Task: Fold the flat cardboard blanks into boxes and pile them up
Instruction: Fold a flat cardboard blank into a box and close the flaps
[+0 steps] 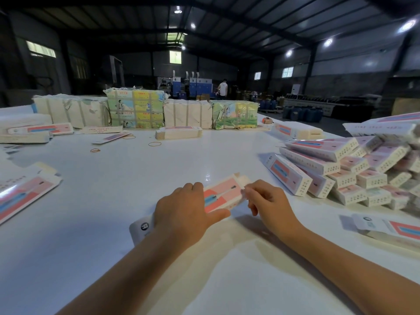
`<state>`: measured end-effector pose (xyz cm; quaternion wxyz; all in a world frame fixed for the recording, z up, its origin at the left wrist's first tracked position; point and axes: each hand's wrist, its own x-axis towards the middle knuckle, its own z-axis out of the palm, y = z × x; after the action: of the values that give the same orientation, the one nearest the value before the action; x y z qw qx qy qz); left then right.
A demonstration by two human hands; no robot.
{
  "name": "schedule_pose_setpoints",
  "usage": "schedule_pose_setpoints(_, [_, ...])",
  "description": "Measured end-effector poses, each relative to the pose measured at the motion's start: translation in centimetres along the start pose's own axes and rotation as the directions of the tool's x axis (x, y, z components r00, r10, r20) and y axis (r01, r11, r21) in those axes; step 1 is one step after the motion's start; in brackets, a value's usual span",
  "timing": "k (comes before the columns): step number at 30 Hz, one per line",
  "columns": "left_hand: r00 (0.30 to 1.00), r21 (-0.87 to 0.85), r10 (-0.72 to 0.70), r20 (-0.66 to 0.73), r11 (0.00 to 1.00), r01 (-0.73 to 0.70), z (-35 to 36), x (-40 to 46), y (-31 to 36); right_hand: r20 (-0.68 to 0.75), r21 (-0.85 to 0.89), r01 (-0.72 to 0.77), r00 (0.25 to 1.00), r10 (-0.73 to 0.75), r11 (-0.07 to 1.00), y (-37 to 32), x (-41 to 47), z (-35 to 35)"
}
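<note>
A pink, red and blue cardboard box blank (223, 193) lies partly folded on the white table (141, 169) in front of me. My left hand (185, 211) grips its middle, thumb under the near edge, and its white end sticks out below my wrist. My right hand (269, 201) pinches the blank's far right edge near the open flaps. A heap of folded boxes (345, 169) lies at the right. Flat blanks (20, 194) lie at the left edge, and another blank (391, 228) at the near right.
Bundled stacks of flat cartons (136, 110) stand in a row along the table's far side, with smaller stacks of blanks (179, 133) before them. Rubber bands (154, 144) lie scattered on the table. A person (223, 88) stands far back in the warehouse.
</note>
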<state>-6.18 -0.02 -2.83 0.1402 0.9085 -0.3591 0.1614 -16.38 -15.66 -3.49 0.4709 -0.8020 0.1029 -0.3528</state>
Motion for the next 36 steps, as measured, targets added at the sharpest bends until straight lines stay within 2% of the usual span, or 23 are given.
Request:
schedule_pose_setpoints(2, [1.000,0.015,0.014,0.001,1.000,-0.014,0.0,0.0,0.1,-0.004,-0.005,-0.051,0.999,0.051,0.999,0.1,0.2,0.1])
schedule_pose_setpoints(6, [0.999,0.077,0.040,-0.006,0.996,-0.039,0.2,-0.1,0.4,0.051,0.105,-0.187,0.982,0.182,0.977,0.6,0.6,0.1])
schedule_pose_setpoints(9, [0.999,0.119,0.046,-0.001,0.992,-0.045,0.4,-0.2,0.5,0.118,0.040,-0.111,0.987,0.106,0.993,0.8,0.5,0.1])
schedule_pose_setpoints(14, [1.000,0.096,0.023,0.000,0.995,-0.023,0.5,-0.2,0.4,0.047,-0.170,0.013,0.999,-0.006,0.985,0.9,0.3,0.3])
schedule_pose_setpoints(22, [0.999,0.063,0.050,0.007,0.997,-0.050,0.4,-0.2,0.5,0.118,-0.302,0.083,0.992,-0.049,0.950,0.8,0.1,0.4])
schedule_pose_setpoints(25, [0.999,-0.028,0.033,-0.005,0.999,-0.033,0.3,-0.3,0.7,-0.006,-0.372,0.144,0.988,-0.157,0.917,0.6,0.5,0.0])
schedule_pose_setpoints(26, [1.000,-0.062,0.024,-0.005,0.998,-0.024,0.2,-0.3,0.7,-0.083,-0.327,0.111,0.986,-0.146,0.938,0.7,0.7,-0.1])
schedule_pose_setpoints(27, [1.000,-0.083,0.016,-0.004,0.996,-0.016,0.2,-0.3,0.7,-0.146,-0.231,0.036,0.987,-0.071,0.972,0.6,0.8,-0.2])
schedule_pose_setpoints(28, [1.000,-0.089,0.013,-0.005,0.996,-0.013,0.2,-0.3,0.8,-0.164,-0.078,-0.077,0.984,0.063,0.994,0.6,1.0,-0.3])
schedule_pose_setpoints(29, [1.000,-0.086,0.015,-0.007,0.996,-0.015,0.2,-0.3,0.8,-0.115,0.138,-0.207,0.968,0.223,0.969,0.5,1.2,-0.3])
schedule_pose_setpoints(30, [1.000,-0.078,0.022,-0.008,0.997,-0.023,0.2,-0.3,0.9,0.013,0.378,-0.331,0.936,0.353,0.864,0.6,1.4,-0.5])
schedule_pose_setpoints(31, [0.999,-0.069,0.032,-0.006,0.997,-0.032,0.2,-0.4,0.9,0.182,0.564,-0.434,0.895,0.407,0.702,0.8,1.5,-0.7])
schedule_pose_setpoints(32, [0.999,-0.061,0.040,-0.002,0.997,-0.040,0.2,-0.5,1.0,0.303,0.661,-0.497,0.862,0.406,0.562,0.9,1.6,-0.9])
schedule_pose_setpoints(33, [0.999,-0.052,0.047,0.001,0.998,-0.047,0.1,-0.6,1.0,0.357,0.673,-0.518,0.853,0.382,0.528,0.7,1.7,-0.8])
schedule_pose_setpoints(34, [0.998,-0.039,0.056,0.001,0.998,-0.056,0.1,-0.6,1.1,0.338,0.636,-0.505,0.862,0.379,0.583,0.8,1.7,-0.7])
schedule_pose_setpoints(35, [0.998,-0.023,0.066,-0.002,0.998,-0.066,0.1,-0.6,1.2,0.263,0.577,-0.447,0.894,0.363,0.684,1.0,1.5,-0.4])
schedule_pose_setpoints(36, [0.997,-0.007,0.075,-0.010,0.997,-0.075,0.2,-0.6,1.3,0.156,0.443,-0.343,0.939,0.305,0.829,1.3,1.2,0.0])
